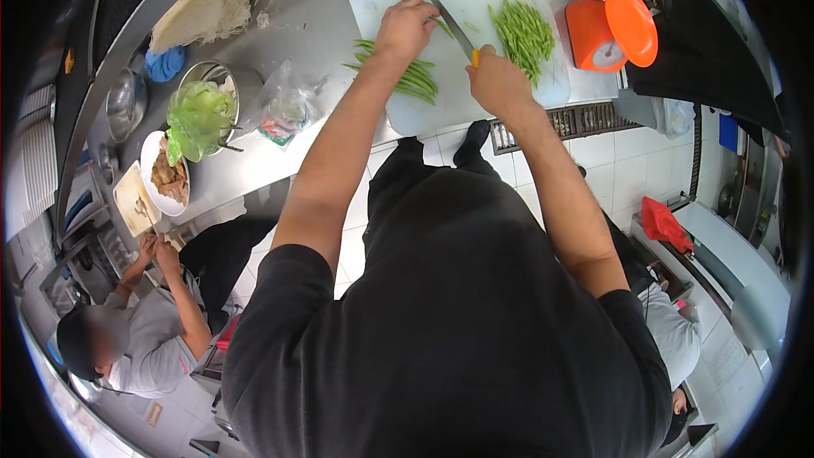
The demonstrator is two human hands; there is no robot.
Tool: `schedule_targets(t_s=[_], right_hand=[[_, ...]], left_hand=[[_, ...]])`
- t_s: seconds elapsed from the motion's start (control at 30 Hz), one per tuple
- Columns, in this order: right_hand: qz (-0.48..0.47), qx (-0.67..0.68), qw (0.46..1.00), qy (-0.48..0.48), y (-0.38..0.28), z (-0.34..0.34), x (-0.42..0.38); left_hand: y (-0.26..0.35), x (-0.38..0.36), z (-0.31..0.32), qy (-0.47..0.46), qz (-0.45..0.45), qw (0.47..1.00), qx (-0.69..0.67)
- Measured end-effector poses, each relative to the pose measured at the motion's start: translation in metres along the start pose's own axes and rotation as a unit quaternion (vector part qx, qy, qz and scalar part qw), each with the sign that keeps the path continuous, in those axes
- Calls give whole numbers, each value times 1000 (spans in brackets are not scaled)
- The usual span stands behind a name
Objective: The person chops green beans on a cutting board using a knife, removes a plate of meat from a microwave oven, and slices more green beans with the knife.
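Note:
My right hand [500, 83] is wrapped round the yellow handle of a knife [449, 19], its long blade slanting up and left across a white cutting board [475, 114]. Close to the left of the blade, my left hand [407, 27] has its fingers bent together on green beans, whose tips [442, 26] show at the fingertips. Whole green beans [411, 80] lie on the board's left side, partly under my left forearm. On the right side sits a heap of cut green beans [523, 40], with a few loose pieces beside it.
An orange kitchen scale [591, 34] stands right of the board. To the left are a plastic bag [287, 106], a metal pot with leafy greens [202, 119], a white dish of food [161, 171] and pale netting [208, 8]. Co-workers are at lower left [161, 322] and right [670, 331].

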State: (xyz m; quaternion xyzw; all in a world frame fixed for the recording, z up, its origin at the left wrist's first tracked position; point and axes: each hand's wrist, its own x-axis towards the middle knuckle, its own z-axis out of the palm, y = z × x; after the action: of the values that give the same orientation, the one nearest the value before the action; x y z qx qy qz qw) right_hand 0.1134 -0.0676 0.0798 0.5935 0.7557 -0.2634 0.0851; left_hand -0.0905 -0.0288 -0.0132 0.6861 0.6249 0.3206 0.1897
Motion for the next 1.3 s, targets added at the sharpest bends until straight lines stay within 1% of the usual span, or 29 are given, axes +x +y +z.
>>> schedule_targets(t_s=[0.07, 0.2, 0.3, 0.4, 0.5, 0.6, 0.67, 0.77, 0.87, 0.97, 1.07, 1.17, 1.3], right_hand=[[3, 1, 1000, 1, 0, 5, -3], [6, 9, 1000, 9, 3, 20, 1], [3, 16, 999, 33, 3, 30, 14], [-24, 12, 999, 35, 3, 22, 22], [-29, 12, 999, 13, 2, 9, 13], [-11, 26, 999, 21, 0, 21, 11], [-18, 28, 999, 29, 3, 34, 23], [-26, 22, 999, 22, 4, 28, 32], [-22, 16, 1000, 10, -1, 6, 24], [-13, 10, 1000, -2, -6, 1, 8], [0, 21, 1000, 2, -5, 16, 10], [-6, 34, 999, 13, 1, 34, 25], [-21, 19, 999, 15, 1, 24, 30]], left_hand=[[3, 0, -1, -16, 4, 1000, 3], [0, -1, 3, -10, 9, 1000, 7], [1, -1, 3, -15, 10, 1000, 5], [2, -2, 2, -28, 3, 1000, 11], [4, -2, 1, -34, -8, 999, 31], [5, -2, 2, -27, -11, 999, 28], [3, -3, 3, -28, -8, 999, 20], [4, -3, 3, -44, -7, 999, 21], [10, -10, 0, -38, -14, 999, -3], [6, -13, 0, 4, -51, 998, -22], [-1, -9, 1, -28, -18, 999, 6], [1, -7, -1, -44, -13, 999, 24], [1, -6, 1, -44, -13, 998, 32]])
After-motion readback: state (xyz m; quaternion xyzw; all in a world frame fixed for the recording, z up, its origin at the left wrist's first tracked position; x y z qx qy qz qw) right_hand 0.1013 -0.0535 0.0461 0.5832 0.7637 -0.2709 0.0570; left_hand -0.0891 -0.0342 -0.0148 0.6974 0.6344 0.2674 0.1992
